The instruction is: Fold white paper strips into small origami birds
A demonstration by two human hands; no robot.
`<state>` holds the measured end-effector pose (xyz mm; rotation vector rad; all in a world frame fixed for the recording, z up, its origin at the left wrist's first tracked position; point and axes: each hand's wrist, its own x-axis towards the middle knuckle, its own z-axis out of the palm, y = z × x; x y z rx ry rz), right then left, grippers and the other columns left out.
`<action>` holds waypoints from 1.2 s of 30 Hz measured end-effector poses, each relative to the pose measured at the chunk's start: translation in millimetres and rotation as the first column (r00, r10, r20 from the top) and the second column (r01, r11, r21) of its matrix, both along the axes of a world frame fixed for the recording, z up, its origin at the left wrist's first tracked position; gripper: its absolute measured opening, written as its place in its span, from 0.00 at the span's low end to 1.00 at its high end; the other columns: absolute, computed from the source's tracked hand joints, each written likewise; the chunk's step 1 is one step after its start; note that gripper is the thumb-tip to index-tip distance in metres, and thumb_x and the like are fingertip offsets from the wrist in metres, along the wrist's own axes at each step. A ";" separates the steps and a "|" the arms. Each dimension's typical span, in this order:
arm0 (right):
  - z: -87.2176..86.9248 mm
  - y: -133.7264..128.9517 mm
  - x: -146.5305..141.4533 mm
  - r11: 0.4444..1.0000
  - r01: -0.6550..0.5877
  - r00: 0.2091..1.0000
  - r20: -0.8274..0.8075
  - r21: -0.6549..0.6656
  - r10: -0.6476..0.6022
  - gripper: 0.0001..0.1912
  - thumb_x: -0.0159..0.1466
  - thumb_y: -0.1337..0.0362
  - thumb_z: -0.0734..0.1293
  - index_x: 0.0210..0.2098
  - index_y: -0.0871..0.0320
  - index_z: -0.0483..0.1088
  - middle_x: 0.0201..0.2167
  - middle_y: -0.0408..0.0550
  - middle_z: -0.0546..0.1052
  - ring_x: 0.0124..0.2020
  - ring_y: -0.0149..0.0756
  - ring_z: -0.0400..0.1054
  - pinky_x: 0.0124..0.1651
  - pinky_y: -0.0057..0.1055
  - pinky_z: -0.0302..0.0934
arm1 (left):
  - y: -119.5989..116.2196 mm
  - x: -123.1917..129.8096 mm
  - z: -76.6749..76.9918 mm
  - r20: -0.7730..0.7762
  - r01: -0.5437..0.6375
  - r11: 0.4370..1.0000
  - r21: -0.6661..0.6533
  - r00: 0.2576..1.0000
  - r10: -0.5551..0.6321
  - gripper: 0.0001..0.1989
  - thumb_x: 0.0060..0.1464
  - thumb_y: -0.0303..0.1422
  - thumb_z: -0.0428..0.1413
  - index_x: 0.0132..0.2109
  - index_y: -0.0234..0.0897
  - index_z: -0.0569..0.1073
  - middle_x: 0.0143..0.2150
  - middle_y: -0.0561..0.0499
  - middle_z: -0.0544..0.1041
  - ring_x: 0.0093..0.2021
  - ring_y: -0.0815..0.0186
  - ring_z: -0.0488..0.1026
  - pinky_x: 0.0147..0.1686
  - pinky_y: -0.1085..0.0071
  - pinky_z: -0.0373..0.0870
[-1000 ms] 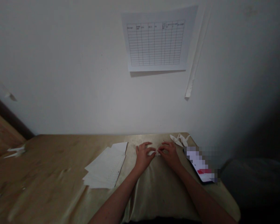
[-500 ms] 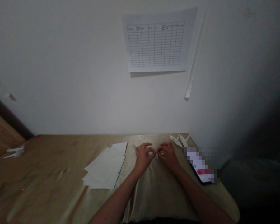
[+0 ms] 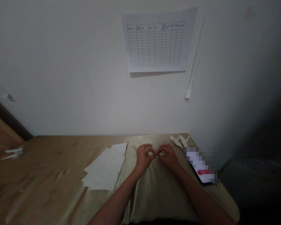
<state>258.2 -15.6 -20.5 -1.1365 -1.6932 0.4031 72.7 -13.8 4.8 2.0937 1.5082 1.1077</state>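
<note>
Over the cloth-covered table [image 3: 154, 193], both hands meet at the fingertips with a small white piece of paper [image 3: 161, 154] between and behind them. My left hand [image 3: 145, 156] pinches it with thumb and index finger, the other fingers curved. From the right, my right hand [image 3: 167, 155] pinches the same piece, its fingertips touching those of the left. Fingers cover much of the paper, so its shape is hard to make out. Left of the hands lies a fanned stack of white sheets [image 3: 105, 172].
A phone [image 3: 201, 167] with a lit, blurred screen lies near the table's right edge. Behind it sit folded white paper strips [image 3: 181, 140]. White scraps [image 3: 14, 152] lie at the far left. A printed table sheet [image 3: 156, 47] hangs on the wall.
The small paper has turned between the fingertips, showing more behind the right fingers and less below them. Both hands have stayed nearly in place.
</note>
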 end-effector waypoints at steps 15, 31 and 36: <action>0.1 -0.3 -3.1 0.999 0.018 0.999 0.047 -0.031 -0.016 0.06 0.56 0.67 0.72 0.32 0.49 0.80 0.38 0.45 0.82 0.48 0.46 0.76 0.75 0.65 0.40 | 2.9 4.0 -15.1 0.055 0.015 0.996 0.091 0.998 -0.020 0.09 0.48 0.23 0.68 0.33 0.44 0.82 0.52 0.50 0.84 0.57 0.53 0.76 0.63 0.50 0.65; -0.9 6.2 15.6 0.988 0.020 0.990 -0.138 -0.152 -0.041 0.03 0.51 0.65 0.74 0.27 0.52 0.81 0.42 0.52 0.81 0.50 0.49 0.76 0.59 0.47 0.67 | 13.3 -15.1 -12.8 0.064 0.243 0.959 0.143 0.965 -0.254 0.06 0.56 0.31 0.70 0.40 0.50 0.87 0.56 0.49 0.83 0.60 0.53 0.74 0.64 0.49 0.67; 1.2 5.8 14.7 0.973 -0.051 0.979 -0.202 -0.223 0.005 0.03 0.50 0.64 0.75 0.26 0.53 0.80 0.41 0.51 0.82 0.51 0.49 0.76 0.59 0.46 0.68 | 13.2 -13.5 -14.2 0.088 0.251 0.957 0.149 0.960 -0.266 0.08 0.53 0.30 0.72 0.40 0.49 0.87 0.56 0.48 0.83 0.60 0.52 0.75 0.64 0.49 0.68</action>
